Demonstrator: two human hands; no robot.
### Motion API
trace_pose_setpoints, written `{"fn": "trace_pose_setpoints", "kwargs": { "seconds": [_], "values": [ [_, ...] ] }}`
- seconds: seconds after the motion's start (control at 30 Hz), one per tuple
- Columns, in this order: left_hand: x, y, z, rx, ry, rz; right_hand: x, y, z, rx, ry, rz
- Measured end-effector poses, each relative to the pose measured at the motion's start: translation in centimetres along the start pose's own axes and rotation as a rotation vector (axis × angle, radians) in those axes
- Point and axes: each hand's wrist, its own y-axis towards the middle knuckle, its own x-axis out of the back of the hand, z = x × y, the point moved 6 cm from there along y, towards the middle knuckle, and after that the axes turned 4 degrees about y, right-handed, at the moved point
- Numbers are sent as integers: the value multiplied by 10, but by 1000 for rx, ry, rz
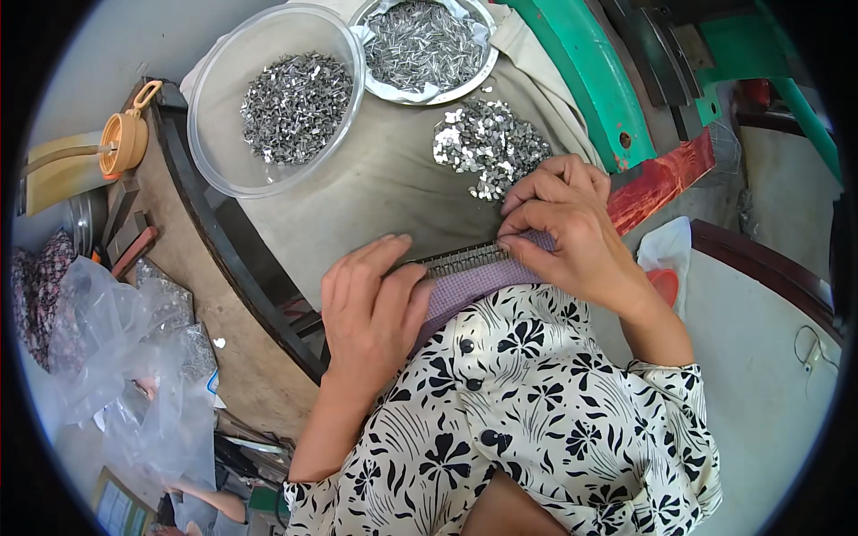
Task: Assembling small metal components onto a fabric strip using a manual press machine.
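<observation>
My left hand (368, 308) lies flat, fingers together, on the left end of a purple pad (474, 284) that carries a narrow metal strip (460, 258) lined with small pins. My right hand (563, 223) presses its bent fingers down on the strip's right end; whether it pinches a piece is hidden. Just beyond it a loose pile of small shiny metal pieces (490, 143) lies on the beige cloth (375, 188).
A clear plastic bowl (223, 107) of small metal pieces stands at the back left, with a metal bowl (487, 67) of thin metal pins beside it. A green machine frame (590, 80) rises at the right. Plastic bags (125, 357) lie at the left.
</observation>
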Motion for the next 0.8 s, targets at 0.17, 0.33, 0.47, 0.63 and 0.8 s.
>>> {"fn": "trace_pose_setpoints", "kwargs": {
  "seconds": [0.17,0.33,0.47,0.63,0.8],
  "values": [
    [-1,-20,22,286,-172,17,0,1,-4,-8,19,19],
    [-4,-27,29,369,-212,16,2,-3,1,43,-78,-1],
    [-5,-26,30,348,-206,8,12,-12,2,89,-98,-91],
    [-6,-32,35,392,-265,-8,39,-56,-27,-101,-21,-477],
    [-6,-28,32,388,-227,-7,46,-82,-76,-244,-175,-463]
  ]
}}
